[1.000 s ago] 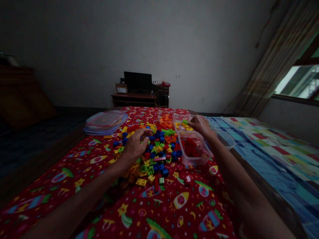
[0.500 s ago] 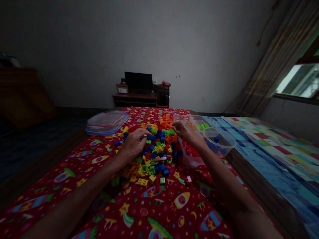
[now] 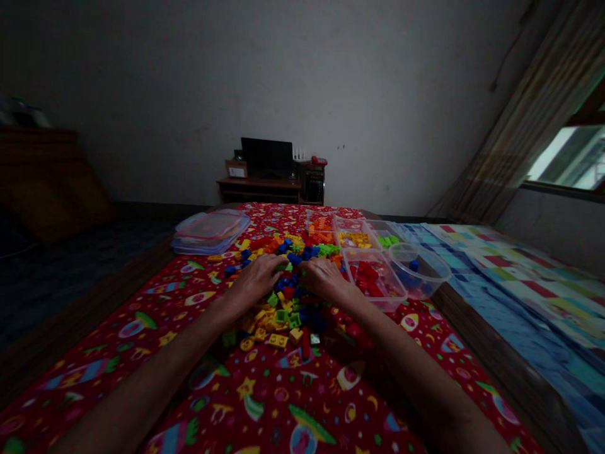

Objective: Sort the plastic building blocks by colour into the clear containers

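A heap of small coloured plastic bricks (image 3: pixel 288 296) lies on a table with a red patterned cloth (image 3: pixel 293 391). My left hand (image 3: pixel 258 280) rests palm down on the heap's left side, fingers curled into the bricks. Close beside it, my right hand (image 3: pixel 326 277) lies on the heap's right side, fingers bent down among the pieces. What either hand grips is hidden. Right of the heap stands a clear tub of red bricks (image 3: pixel 373 280).
Further clear tubs hold orange (image 3: pixel 319 226), yellow (image 3: pixel 353 239) and green bricks (image 3: pixel 387 240); a round tub (image 3: pixel 418 268) holds blue ones. Stacked clear lids (image 3: pixel 210 230) lie at the back left. A bed with a chequered cover (image 3: pixel 520 277) borders the table's right edge.
My right hand has come back from the tubs at the right and dropped onto the heap beside my left hand. The left hand has stayed on the heap.
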### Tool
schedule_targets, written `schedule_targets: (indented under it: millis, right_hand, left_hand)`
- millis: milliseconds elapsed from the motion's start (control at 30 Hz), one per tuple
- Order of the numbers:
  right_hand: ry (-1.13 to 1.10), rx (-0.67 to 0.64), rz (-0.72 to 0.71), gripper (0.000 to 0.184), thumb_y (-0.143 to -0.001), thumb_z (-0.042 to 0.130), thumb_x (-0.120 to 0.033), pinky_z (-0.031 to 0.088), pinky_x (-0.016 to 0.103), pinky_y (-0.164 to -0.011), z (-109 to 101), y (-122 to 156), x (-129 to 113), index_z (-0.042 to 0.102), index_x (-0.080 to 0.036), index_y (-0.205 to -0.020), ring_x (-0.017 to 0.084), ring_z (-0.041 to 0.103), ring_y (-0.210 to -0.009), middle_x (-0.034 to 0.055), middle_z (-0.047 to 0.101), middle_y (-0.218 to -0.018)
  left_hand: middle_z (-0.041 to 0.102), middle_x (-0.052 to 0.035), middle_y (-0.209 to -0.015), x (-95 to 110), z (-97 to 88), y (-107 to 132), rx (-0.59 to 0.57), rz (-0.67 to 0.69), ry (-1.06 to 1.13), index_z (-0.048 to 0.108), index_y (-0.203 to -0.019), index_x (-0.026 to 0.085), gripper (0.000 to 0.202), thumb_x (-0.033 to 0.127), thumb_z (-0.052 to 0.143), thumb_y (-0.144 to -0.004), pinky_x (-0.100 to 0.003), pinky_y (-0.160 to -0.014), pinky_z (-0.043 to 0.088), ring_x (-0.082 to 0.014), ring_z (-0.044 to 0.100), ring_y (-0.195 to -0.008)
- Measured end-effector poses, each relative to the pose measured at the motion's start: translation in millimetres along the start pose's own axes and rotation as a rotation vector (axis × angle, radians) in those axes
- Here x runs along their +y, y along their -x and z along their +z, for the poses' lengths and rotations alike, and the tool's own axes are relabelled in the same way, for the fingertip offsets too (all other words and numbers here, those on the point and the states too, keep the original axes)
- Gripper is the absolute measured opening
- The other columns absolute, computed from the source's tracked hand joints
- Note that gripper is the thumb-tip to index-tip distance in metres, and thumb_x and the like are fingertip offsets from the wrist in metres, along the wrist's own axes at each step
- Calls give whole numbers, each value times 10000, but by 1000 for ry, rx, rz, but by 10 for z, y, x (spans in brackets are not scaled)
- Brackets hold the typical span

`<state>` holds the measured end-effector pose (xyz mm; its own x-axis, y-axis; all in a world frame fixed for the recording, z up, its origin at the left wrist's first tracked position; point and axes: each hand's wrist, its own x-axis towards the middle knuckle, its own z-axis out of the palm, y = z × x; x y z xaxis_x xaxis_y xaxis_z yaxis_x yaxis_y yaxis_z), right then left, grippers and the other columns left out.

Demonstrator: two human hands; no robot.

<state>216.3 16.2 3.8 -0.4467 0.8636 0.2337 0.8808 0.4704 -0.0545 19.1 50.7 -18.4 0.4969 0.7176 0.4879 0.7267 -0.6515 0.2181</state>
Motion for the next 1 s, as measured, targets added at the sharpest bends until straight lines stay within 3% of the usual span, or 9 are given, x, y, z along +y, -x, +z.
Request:
schedule_targets:
  millis: [300, 467, 600, 733, 867, 1000]
  right_hand:
    - [-294, 37, -96, 433, -751, 547, -60, 427, 256, -789, -45, 60, 177, 634, -148, -1166, 193, 605, -932, 105, 685, -1024]
    - [-379, 127, -20, 442, -787, 499, -112, 438, 264, -781, -59, 22, 175, 611, -114, -1215, 186, 626, -864, 107, 701, -1003]
    - [-456, 178, 29, 374, -852, 486, -194, 442, 266, -759, -62, -5, 137, 636, -101, -1182, 187, 637, -832, 113, 711, -969]
    - [-564, 132, -26, 359, -870, 543, -300, 449, 257, -749, -55, -24, 145, 653, -128, -1166, 192, 650, -860, 92, 715, -1009]
    - [-529, 163, -24, 345, -835, 597, -240, 451, 260, -773, -45, -19, 172, 657, -152, -1163, 200, 659, -900, 95, 713, -1038]
    - [-433, 196, -44, 340, -824, 606, -190, 447, 254, -754, -14, -6, 175, 645, -188, -1161, 187, 654, -884, 84, 711, -1026]
  left_hand:
    - [708, -79, -976, 46, -81, -114, 21, -70, 99, 680, -1005, 190, 293, 229, 572, -736, -348, -841, 503, -228, 643, -907]
    - [711, -47, -902, 120, -167, -135, 34, -113, 220, 676, -1035, 201, 314, 282, 571, -751, -286, -736, 519, -192, 656, -802]
    - [697, -49, -931, 223, -210, -120, 37, -17, 258, 670, -1031, 195, 311, 212, 548, -746, -290, -773, 511, -189, 650, -846]
    - [682, -50, -980, 311, -168, -104, 41, 78, 301, 648, -1057, 207, 306, 189, 504, -787, -304, -813, 504, -189, 639, -896]
    - [674, -47, -948, 323, -98, -96, 32, 59, 304, 607, -1135, 197, 350, 204, 539, -792, -317, -809, 511, -187, 638, -853]
    - [667, -44, -953, 320, -58, -101, 76, 4, 299, 622, -1083, 206, 311, 233, 576, -777, -332, -803, 519, -196, 639, -858]
